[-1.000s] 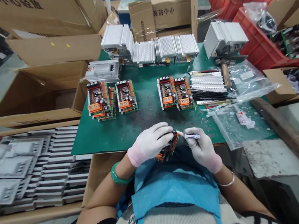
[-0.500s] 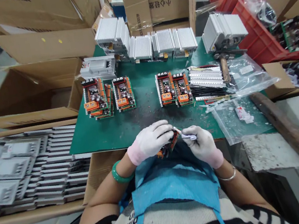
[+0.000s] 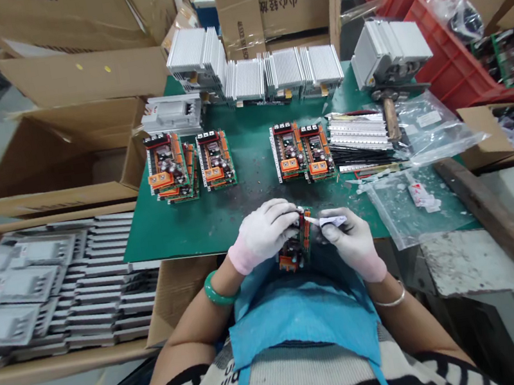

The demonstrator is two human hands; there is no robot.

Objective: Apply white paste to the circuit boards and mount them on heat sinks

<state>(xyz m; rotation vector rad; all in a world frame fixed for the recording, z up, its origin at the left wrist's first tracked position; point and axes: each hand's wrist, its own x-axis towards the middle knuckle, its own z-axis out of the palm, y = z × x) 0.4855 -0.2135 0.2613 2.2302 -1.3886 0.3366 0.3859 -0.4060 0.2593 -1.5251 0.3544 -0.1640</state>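
In a white glove, my left hand (image 3: 264, 235) is closed on a circuit board (image 3: 291, 257) with orange terminals, held at the table's front edge above my blue apron. Its fingers cover the board's upper left part. My right hand (image 3: 353, 241), gloved too, grips a small white tube (image 3: 332, 221) with a thin nozzle. That nozzle points left, and its tip is at the board's upper right side; whether it touches cannot be made out. Beyond the hands lie more circuit boards: a stack (image 3: 168, 167) and a single board (image 3: 215, 160) on the left, and a pair (image 3: 288, 152) nearer the middle.
Finned silver heatsinks (image 3: 287, 74) line the back of the green table (image 3: 249, 203). On the right are metal strips (image 3: 357, 131), a hammer (image 3: 390, 116), plastic bags (image 3: 399, 209) and a wooden bar (image 3: 508, 237). Cartons (image 3: 63, 200) flank the left, red crates (image 3: 450, 58) the right.
The board has turned more upright and shows more of its face. My left hand has shifted slightly right, and the tube's nozzle now sits a little farther right.
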